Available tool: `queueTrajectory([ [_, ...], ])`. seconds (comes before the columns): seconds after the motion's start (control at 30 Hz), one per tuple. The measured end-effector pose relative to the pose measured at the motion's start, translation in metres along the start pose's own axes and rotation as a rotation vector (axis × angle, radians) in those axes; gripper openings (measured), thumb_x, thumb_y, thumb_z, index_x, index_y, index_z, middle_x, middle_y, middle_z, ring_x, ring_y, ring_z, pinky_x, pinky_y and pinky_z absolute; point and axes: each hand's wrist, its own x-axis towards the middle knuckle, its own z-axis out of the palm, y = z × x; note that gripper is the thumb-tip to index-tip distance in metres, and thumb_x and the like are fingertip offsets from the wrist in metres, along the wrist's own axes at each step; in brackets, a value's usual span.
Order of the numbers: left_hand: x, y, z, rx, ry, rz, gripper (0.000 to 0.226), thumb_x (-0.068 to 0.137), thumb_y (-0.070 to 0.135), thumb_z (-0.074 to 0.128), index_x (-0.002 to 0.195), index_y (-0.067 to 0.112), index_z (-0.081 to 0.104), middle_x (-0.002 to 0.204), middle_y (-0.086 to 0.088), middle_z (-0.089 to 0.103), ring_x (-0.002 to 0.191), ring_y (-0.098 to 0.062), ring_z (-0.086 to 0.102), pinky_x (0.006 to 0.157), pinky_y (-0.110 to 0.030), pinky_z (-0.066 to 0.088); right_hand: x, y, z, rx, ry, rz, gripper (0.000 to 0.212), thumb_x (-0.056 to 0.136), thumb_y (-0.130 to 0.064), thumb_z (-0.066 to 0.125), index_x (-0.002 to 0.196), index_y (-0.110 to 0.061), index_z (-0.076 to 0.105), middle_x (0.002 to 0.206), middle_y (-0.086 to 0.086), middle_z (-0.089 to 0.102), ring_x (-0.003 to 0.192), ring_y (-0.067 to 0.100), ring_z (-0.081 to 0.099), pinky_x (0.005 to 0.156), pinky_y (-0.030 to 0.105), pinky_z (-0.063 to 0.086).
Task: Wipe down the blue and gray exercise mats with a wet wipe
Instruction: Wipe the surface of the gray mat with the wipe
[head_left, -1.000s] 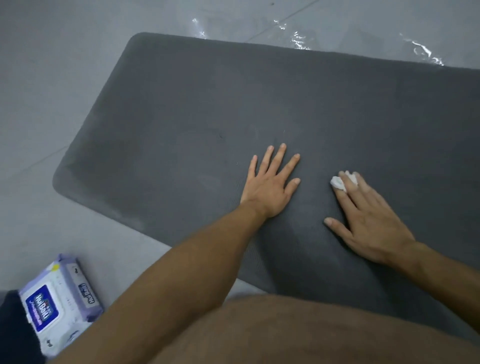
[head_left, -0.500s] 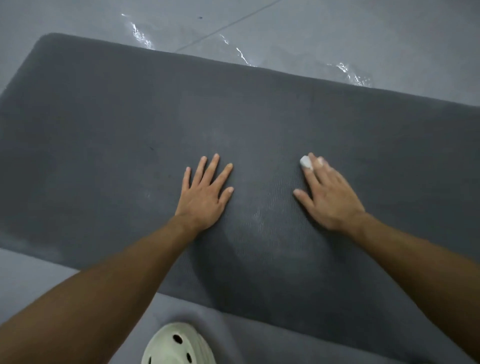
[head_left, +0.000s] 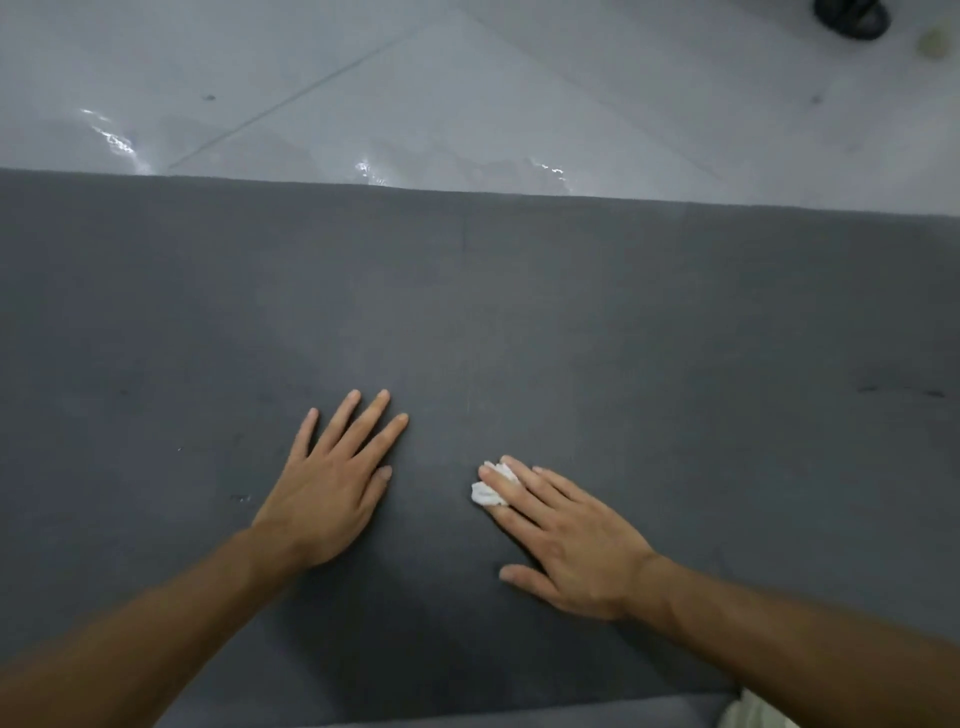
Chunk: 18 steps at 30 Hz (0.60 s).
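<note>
The gray exercise mat (head_left: 519, 312) lies flat on the floor and fills most of the view from left to right. My left hand (head_left: 332, 483) rests palm down on it with fingers spread and nothing in it. To its right, my right hand (head_left: 566, 540) presses a crumpled white wet wipe (head_left: 491, 486) onto the mat under its fingertips. No blue mat is in view.
Glossy gray floor tiles (head_left: 467, 93) with wet streaks lie beyond the mat's far edge. A dark object (head_left: 852, 15) sits on the floor at the top right. A pale shoe (head_left: 748, 714) shows at the bottom right, by the mat's near edge.
The view has shifted right along the mat; the wipes pack and the mat's left end have left the frame. My right hand and the wipe have slid back toward me.
</note>
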Motion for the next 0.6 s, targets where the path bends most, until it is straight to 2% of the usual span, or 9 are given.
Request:
queueTrajectory([
  [0.07, 0.010, 0.007, -0.002, -0.024, -0.026, 0.014, 0.065, 0.101, 0.049, 0.018, 0.164, 0.035, 0.018, 0.174, 0.012, 0.002, 0.160, -0.018, -0.001, 0.125, -0.063, 0.014, -0.006, 0.020, -0.004, -0.025, -0.021, 0.007, 0.073, 0.108, -0.062, 0.025, 0.164, -0.016, 0.020, 0.174, 0.003, 0.004, 0.160, 0.024, 0.003, 0.129, 0.040, 0.008],
  [0.13, 0.021, 0.006, -0.004, -0.024, -0.064, 0.084, 0.067, 0.100, 0.046, 0.027, 0.164, 0.038, 0.009, 0.173, 0.014, -0.005, 0.159, -0.014, -0.009, 0.125, -0.063, 0.016, -0.007, 0.042, -0.010, -0.031, -0.029, 0.078, 0.073, 0.108, -0.062, 0.022, 0.165, -0.018, 0.015, 0.174, 0.003, 0.002, 0.160, 0.023, 0.003, 0.130, 0.040, 0.007],
  [0.23, 0.045, 0.008, -0.013, 0.021, -0.197, 0.259, 0.083, 0.100, 0.044, 0.048, 0.157, 0.054, -0.012, 0.166, 0.022, -0.028, 0.153, -0.006, -0.027, 0.128, -0.046, -0.001, -0.004, 0.073, -0.018, 0.002, 0.008, 0.290, 0.075, 0.106, -0.063, 0.017, 0.166, -0.020, 0.004, 0.174, 0.000, -0.003, 0.160, 0.021, -0.001, 0.130, 0.038, 0.002],
  [0.3, 0.064, 0.026, -0.018, 0.053, -0.265, 0.308, 0.082, 0.102, 0.050, 0.047, 0.157, 0.054, -0.013, 0.160, 0.024, -0.037, 0.148, -0.004, -0.035, 0.125, -0.038, -0.007, -0.003, 0.090, -0.021, 0.065, 0.033, 0.449, 0.077, 0.105, -0.065, 0.012, 0.166, -0.021, 0.000, 0.174, -0.002, -0.007, 0.160, 0.020, -0.003, 0.130, 0.036, -0.001],
  [0.4, 0.085, 0.061, -0.019, 0.032, -0.284, 0.237, 0.078, 0.102, 0.059, 0.039, 0.160, 0.047, -0.011, 0.155, 0.022, -0.044, 0.144, -0.007, -0.039, 0.125, -0.041, -0.008, -0.009, 0.102, -0.019, 0.144, 0.056, 0.607, 0.078, 0.104, -0.066, 0.012, 0.166, -0.021, 0.000, 0.174, -0.003, -0.009, 0.160, 0.020, -0.006, 0.130, 0.036, -0.002],
  [0.5, 0.098, 0.067, -0.019, 0.105, -0.366, 0.262, 0.093, 0.097, 0.066, 0.043, 0.150, 0.050, -0.032, 0.157, 0.014, -0.047, 0.145, -0.013, -0.038, 0.126, -0.043, -0.005, -0.027, 0.092, -0.013, 0.141, 0.046, 0.523, 0.083, 0.102, -0.072, 0.011, 0.166, -0.021, -0.001, 0.174, -0.001, -0.008, 0.160, 0.021, -0.010, 0.130, 0.040, 0.002],
  [0.57, 0.107, 0.057, -0.025, 0.203, -0.454, 0.324, 0.100, 0.092, 0.070, 0.046, 0.135, 0.056, -0.044, 0.149, 0.014, -0.056, 0.143, -0.012, -0.038, 0.127, -0.044, 0.005, -0.047, 0.075, -0.004, 0.111, 0.032, 0.359, 0.084, 0.102, -0.073, 0.017, 0.166, -0.020, 0.005, 0.174, 0.002, -0.002, 0.160, 0.023, -0.010, 0.130, 0.041, 0.004],
  [0.6, 0.114, 0.051, -0.031, 0.244, -0.499, 0.356, 0.101, 0.091, 0.071, 0.047, 0.131, 0.058, -0.045, 0.142, 0.017, -0.060, 0.142, -0.011, -0.037, 0.127, -0.045, 0.011, -0.057, 0.065, 0.002, 0.092, 0.024, 0.272, 0.084, 0.102, -0.073, 0.019, 0.166, -0.019, 0.010, 0.174, 0.002, 0.001, 0.160, 0.024, -0.009, 0.130, 0.041, 0.004],
])
